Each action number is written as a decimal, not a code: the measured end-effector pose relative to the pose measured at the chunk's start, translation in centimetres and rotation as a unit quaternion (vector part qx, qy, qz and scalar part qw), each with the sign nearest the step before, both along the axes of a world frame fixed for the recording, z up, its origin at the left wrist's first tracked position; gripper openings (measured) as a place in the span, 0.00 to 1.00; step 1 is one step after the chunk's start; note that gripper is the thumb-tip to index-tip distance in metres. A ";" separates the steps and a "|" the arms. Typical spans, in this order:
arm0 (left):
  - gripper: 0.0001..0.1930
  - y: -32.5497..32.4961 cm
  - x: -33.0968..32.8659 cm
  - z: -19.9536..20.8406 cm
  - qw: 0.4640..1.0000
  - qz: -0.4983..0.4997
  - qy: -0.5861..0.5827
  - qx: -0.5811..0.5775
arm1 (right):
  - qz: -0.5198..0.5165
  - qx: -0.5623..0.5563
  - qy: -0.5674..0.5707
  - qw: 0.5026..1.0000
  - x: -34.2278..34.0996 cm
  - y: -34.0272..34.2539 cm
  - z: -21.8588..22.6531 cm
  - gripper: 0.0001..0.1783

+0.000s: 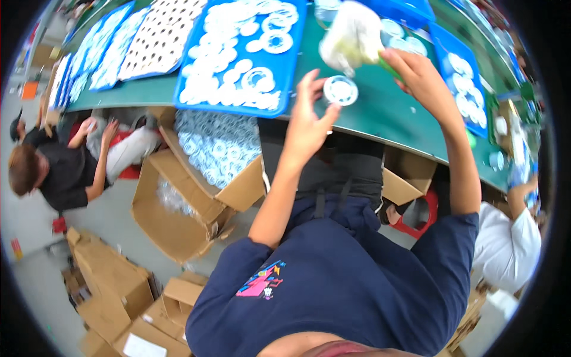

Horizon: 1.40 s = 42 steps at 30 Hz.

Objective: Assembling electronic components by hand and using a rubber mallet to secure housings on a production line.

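My left hand [306, 122] pinches a white round ring-shaped part [341, 91] by its edge, thumb on the near side and fingers on the far side. Above the green table, my right hand [419, 77] is closed round a bright green handle [389, 66]. The handle's far end meets a whitish, yellow-tinged bundle [352, 37]; whether the two are joined, I cannot tell. The bundle hangs just beyond the ring part, apart from it. Between the bundle and my right hand, several clear round pieces [410, 44] lie at the back.
A blue tray [285, 89] heaped with white round parts lies left of my hands; another blue tray [480, 128] is at the right. Below the table edge [410, 146] stands a carton [242, 189] full of clear rings. People sit at left [65, 166] and right [508, 244].
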<state>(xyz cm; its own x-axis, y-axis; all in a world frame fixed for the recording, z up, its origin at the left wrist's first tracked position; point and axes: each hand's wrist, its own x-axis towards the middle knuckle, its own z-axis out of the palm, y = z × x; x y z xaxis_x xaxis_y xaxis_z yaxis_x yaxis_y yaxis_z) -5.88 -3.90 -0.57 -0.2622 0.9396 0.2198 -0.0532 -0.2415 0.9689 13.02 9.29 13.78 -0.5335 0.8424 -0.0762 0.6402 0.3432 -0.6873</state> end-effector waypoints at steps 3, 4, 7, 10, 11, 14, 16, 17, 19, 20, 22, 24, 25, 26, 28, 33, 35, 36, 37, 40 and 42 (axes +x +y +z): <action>0.40 0.1 -0.1 0.3 1.000 -0.014 -0.004 -0.020 | 0.055 0.098 -0.055 0.992 -0.3 0.4 0.7 0.26; 0.40 0.1 -0.4 0.5 0.999 -0.024 -0.003 -0.027 | 0.026 0.076 -0.024 0.996 -0.4 0.2 1.3 0.26; 0.40 0.0 -0.7 1.2 0.998 -0.044 -0.028 -0.041 | -0.039 -0.003 0.000 0.999 -0.1 -0.5 1.2 0.26; 0.41 0.5 -0.7 1.9 0.996 -0.063 -0.037 -0.054 | 0.048 0.021 -0.061 0.997 -0.1 -0.3 0.8 0.25; 0.41 0.9 -0.6 1.8 0.995 -0.074 -0.041 -0.054 | 0.031 0.038 -0.045 0.998 0.3 -0.4 1.1 0.24; 0.40 2.2 -0.3 0.7 0.993 -0.093 -0.056 -0.041 | -0.028 0.100 -0.015 0.994 2.1 -0.8 0.5 0.22; 0.38 2.7 -0.3 0.1 0.996 -0.079 -0.028 -0.040 | -0.074 0.137 0.025 0.987 4.2 -0.7 -2.3 0.20; 0.37 2.6 -0.3 0.2 0.997 -0.071 -0.027 -0.032 | -0.070 0.169 0.033 0.983 5.2 -0.7 -3.9 0.19; 0.34 2.5 0.1 0.4 0.999 -0.027 0.019 -0.018 | -0.089 0.197 0.027 0.976 7.2 -1.4 -5.9 0.19; 0.33 2.0 0.2 0.4 0.999 0.000 0.030 -0.016 | -0.100 0.188 0.020 0.977 7.6 -1.8 -7.1 0.19; 0.28 1.6 0.9 0.5 0.998 0.047 0.045 -0.005 | -0.118 0.233 -0.029 0.965 8.3 -3.2 -8.9 0.18; 0.24 1.1 1.7 1.5 0.998 0.053 0.024 -0.034 | -0.148 0.232 -0.057 0.960 9.0 -4.3 -10.1 0.18; 0.22 1.0 2.1 1.4 0.996 0.077 0.049 -0.023 | -0.148 0.267 -0.045 0.951 10.0 -4.3 -11.5 0.18; 0.21 0.6 2.3 1.0 0.993 0.095 0.069 -0.017 | -0.139 0.268 -0.037 0.953 10.1 -4.5 -11.6 0.18; 0.19 -0.8 2.4 0.8 0.988 0.122 0.089 -0.023 | -0.140 0.323 -0.084 0.932 9.4 -5.0 -12.0 0.19; 0.18 -4.8 1.3 1.8 0.989 0.108 0.080 -0.066 | -0.135 0.369 -0.091 0.915 8.4 -5.4 -12.4 0.19; 0.19 -4.7 1.6 1.0 0.990 0.120 0.051 -0.051 | -0.153 0.413 -0.087 0.894 8.6 -5.6 -13.0 0.19; 0.19 -4.0 2.0 0.9 0.990 0.105 0.048 -0.079 | -0.165 0.421 -0.069 0.889 9.3 -5.5 -13.2 0.18; 0.19 -3.7 2.2 1.3 0.984 0.120 0.093 -0.092 | -0.189 0.428 -0.059 0.882 10.0 -5.4 -13.3 0.18; 0.19 -4.2 1.3 0.5 0.948 0.169 0.256 -0.090 | -0.212 0.344 0.037 0.914 8.1 -6.2 -11.9 0.17; 0.20 -4.7 0.7 1.3 0.960 0.166 0.200 -0.107 | -0.198 0.349 0.102 0.910 7.7 -5.9 -12.0 0.16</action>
